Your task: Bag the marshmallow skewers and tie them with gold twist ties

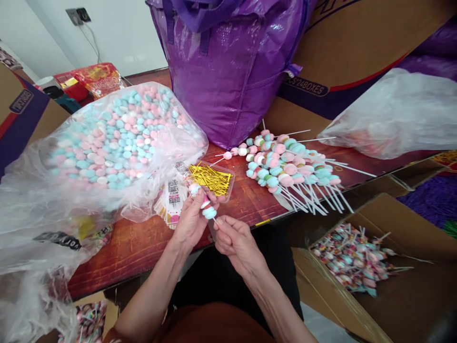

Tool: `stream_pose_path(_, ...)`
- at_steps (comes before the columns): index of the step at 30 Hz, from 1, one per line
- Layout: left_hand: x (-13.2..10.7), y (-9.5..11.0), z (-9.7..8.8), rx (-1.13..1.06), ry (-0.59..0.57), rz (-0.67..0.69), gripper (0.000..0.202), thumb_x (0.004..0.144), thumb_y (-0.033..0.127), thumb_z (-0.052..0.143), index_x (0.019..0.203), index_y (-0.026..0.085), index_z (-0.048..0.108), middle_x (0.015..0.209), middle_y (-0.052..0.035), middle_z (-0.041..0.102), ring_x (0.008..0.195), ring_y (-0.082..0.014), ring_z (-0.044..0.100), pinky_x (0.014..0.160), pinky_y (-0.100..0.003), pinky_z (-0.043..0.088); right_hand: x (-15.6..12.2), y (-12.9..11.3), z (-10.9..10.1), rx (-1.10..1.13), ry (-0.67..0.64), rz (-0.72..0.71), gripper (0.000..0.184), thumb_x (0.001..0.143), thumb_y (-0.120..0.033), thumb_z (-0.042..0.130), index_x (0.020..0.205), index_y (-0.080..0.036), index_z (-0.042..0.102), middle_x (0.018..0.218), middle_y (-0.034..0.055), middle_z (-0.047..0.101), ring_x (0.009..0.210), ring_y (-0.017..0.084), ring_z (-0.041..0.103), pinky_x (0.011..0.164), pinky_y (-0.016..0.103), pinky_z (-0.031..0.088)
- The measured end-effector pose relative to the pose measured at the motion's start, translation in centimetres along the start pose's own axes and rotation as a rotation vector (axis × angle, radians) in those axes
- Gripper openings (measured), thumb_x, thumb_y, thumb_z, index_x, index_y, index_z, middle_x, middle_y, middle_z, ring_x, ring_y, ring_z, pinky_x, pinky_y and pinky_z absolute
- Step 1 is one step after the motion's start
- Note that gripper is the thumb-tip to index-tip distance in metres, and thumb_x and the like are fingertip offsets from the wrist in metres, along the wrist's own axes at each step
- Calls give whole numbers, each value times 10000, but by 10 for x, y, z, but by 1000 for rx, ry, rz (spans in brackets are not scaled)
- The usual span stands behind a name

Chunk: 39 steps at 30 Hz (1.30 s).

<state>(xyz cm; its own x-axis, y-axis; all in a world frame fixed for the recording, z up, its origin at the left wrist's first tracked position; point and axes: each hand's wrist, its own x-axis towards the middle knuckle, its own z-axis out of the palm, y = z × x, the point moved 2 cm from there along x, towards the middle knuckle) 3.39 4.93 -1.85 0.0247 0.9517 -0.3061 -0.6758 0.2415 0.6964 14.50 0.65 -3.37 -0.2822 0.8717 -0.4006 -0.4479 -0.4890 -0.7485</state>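
Note:
A candy skewer [209, 212] with pastel blue, white and pink pieces is held between my hands above the table's front edge. My left hand [191, 216] is closed around its upper part, thumb on the candies. With the fingertips pinched together, my right hand [232, 238] grips the thin white stick at its lower end. Just beyond my left hand lies a clear tray of gold twist ties [210, 178]. Beside it is a stack of printed labels or bags [173, 197]. A pile of candy skewers [293, 164] with white sticks rests to the right.
A large clear bag of pastel candies [117, 138] covers the table's left. Behind stands a purple bag [232, 71]. At lower right, an open cardboard box [335, 281] holds many wrapped skewers [353, 257]. A translucent plastic bag [396, 114] lies at the right.

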Motion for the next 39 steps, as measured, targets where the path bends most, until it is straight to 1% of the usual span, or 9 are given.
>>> stream_pose_path(2,-2,-4,2,29,-38,3,278,774,413,787,823,178,646,750,2,625,869,-186,697,732,-258,520,2,3,6,85,1,30,362,739,-478,768,699,-179,567,458,-131,299,386,20,140,394,194,114)
stream_pose_path(5,-5,-8,5,51,-72,-31,271,768,393,790,765,170,637,692,3,606,816,-182,695,619,-224,489,6,6,10,25,119,-110,339,769,-461,741,707,-179,562,479,-116,322,408,30,184,404,194,132)
stream_pose_path(9,-10,-8,4,65,-53,-72,291,740,396,812,819,159,663,724,-29,687,878,-219,713,736,-274,530,8,9,7,-232,233,-334,294,848,-428,658,726,-177,567,543,-84,369,478,62,281,444,206,241)
stream_pose_path(13,-11,3,-4,105,-77,-153,413,799,501,738,988,137,683,933,-111,756,968,-254,713,807,-329,547,5,4,-2,-359,186,-344,309,908,-415,588,713,-176,572,533,-77,380,479,70,293,450,214,245)
stream_pose_path(15,-7,12,-9,93,-18,-82,453,816,538,705,1040,146,671,991,-113,757,961,-248,719,810,-334,550,2,0,-5,-410,167,-338,295,916,-401,580,725,-176,583,533,-74,396,478,72,305,451,215,248)
stream_pose_path(19,-1,17,-12,60,81,62,342,783,419,779,969,158,661,886,-64,756,910,-230,735,804,-318,550,-3,-4,-4,-560,171,-378,288,938,-371,536,722,-182,567,551,-65,416,493,83,347,466,220,280)
stream_pose_path(25,-5,0,-6,66,32,49,314,780,425,778,836,141,657,824,-50,739,888,-221,737,834,-316,560,0,-2,7,-891,306,-614,247,971,-289,469,767,-184,561,616,-42,502,526,92,437,548,226,354)
stream_pose_path(30,-2,8,-14,51,71,-32,324,779,433,779,853,146,647,804,-68,754,874,-248,747,831,-364,573,2,-5,3,-1042,241,-658,250,999,-257,450,792,-191,574,620,-33,565,523,103,515,552,210,389)
stream_pose_path(39,-2,6,-9,39,106,-49,379,777,479,768,903,136,668,845,-98,770,848,-237,742,796,-343,574,-6,-1,21,-1631,491,-930,369,1019,-381,476,1197,-100,634,813,104,741,661,213,697,625,291,459)
